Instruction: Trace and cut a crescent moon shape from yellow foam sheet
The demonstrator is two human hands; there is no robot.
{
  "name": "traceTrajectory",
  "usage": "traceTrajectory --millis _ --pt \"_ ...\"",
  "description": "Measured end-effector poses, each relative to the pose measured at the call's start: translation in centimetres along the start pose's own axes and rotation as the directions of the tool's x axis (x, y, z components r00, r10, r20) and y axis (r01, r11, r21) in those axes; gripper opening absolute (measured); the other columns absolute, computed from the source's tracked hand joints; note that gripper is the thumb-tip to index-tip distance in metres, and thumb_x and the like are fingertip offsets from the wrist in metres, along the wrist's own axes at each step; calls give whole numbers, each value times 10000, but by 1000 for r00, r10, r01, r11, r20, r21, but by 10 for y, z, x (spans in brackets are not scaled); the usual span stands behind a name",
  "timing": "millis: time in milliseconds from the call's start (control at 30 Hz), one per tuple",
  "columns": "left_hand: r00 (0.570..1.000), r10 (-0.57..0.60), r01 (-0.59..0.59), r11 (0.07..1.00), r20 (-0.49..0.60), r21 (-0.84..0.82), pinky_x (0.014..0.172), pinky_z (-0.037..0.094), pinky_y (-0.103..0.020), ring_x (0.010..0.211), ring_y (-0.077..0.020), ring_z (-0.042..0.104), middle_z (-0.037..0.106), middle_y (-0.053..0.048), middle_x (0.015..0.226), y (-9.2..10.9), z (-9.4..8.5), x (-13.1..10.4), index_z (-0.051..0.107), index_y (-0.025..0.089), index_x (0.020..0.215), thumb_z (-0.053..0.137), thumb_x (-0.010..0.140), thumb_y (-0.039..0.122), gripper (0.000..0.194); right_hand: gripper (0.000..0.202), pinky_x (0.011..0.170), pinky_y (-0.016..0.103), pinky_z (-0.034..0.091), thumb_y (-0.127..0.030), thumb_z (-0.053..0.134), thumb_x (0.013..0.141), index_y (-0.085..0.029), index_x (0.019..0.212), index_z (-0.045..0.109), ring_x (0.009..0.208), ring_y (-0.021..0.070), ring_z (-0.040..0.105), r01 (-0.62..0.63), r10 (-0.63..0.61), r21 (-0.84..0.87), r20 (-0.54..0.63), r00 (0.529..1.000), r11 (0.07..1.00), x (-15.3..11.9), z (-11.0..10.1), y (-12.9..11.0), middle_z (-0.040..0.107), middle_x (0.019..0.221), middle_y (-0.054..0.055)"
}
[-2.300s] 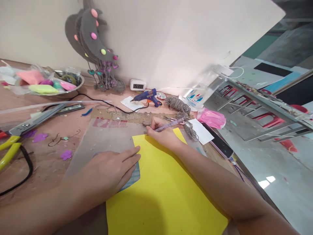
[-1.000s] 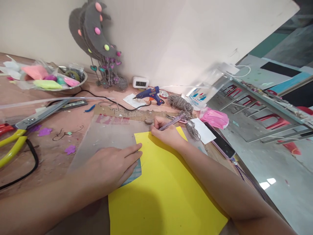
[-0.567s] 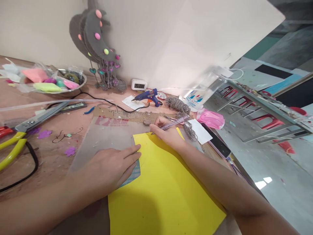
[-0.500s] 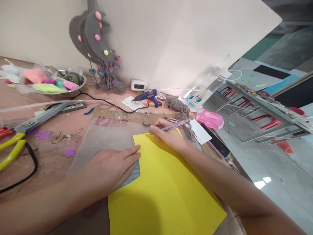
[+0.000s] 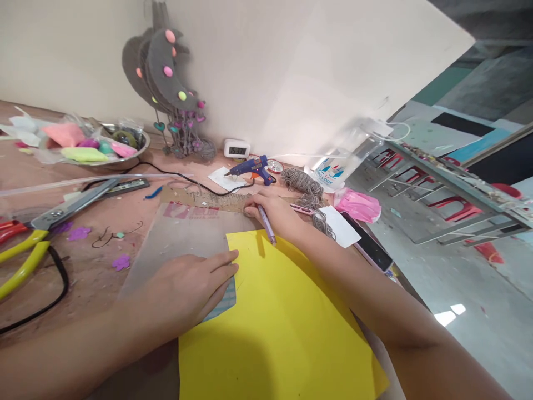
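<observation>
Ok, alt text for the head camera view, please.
Left hand rests at the left edge of a yellow sheet; right hand holds a purple pen near the far edge. Beyond lie a blue glue gun and gray yarn.

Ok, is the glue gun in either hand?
No, the blue glue gun lies on the table, beyond the right hand, which holds a purple pen.

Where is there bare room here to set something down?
Broadest is the lower yellow sheet, between left forearm and right forearm. A smaller, speckled patch of pink tabletop lies between black cord and nearest purple flower. Crowded: the wall side, from bowl past glue gun to grey yarn, and around the phone.
</observation>
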State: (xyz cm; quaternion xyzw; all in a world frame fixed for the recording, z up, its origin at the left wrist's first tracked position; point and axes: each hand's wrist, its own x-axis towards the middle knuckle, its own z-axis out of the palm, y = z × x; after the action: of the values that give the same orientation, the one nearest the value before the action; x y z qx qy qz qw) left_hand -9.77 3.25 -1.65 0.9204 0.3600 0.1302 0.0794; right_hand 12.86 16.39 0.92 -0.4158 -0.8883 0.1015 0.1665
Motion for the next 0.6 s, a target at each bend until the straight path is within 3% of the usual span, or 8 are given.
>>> traceTrajectory --millis 233,467,600 --pt "997 -16 10 996 69 84 682 567 -367 835 -227 711 518 -67 1440 5 -5 4 644 215 1143 395 939 197 323 141 758 292 426 -310 617 854 -171 870 636 815 177 576 -46 48 162 -9 999 986 -14 -10 -5 631 851 35" --pt "996 -5 -9 987 88 162 572 527 -334 693 -211 698 507 -87 1446 7 -6 5 531 263 1358 391 871 108 530 150 752 293 436 -157 543 866 -173 969 650 826 171 599 -69 30 173 220 975 982 -50 -35 -28 672 948 61" --pt "988 -16 -18 977 155 213 489 496 -317 636 -201 689 460 -96 1484 8 -7 5 513 247 1378 399 824 73 592 144 750 288 434 -160 515 891 -182 944 646 815 166 596 -58 21 160 220 975 985 -55 -27 -32 658 935 53"
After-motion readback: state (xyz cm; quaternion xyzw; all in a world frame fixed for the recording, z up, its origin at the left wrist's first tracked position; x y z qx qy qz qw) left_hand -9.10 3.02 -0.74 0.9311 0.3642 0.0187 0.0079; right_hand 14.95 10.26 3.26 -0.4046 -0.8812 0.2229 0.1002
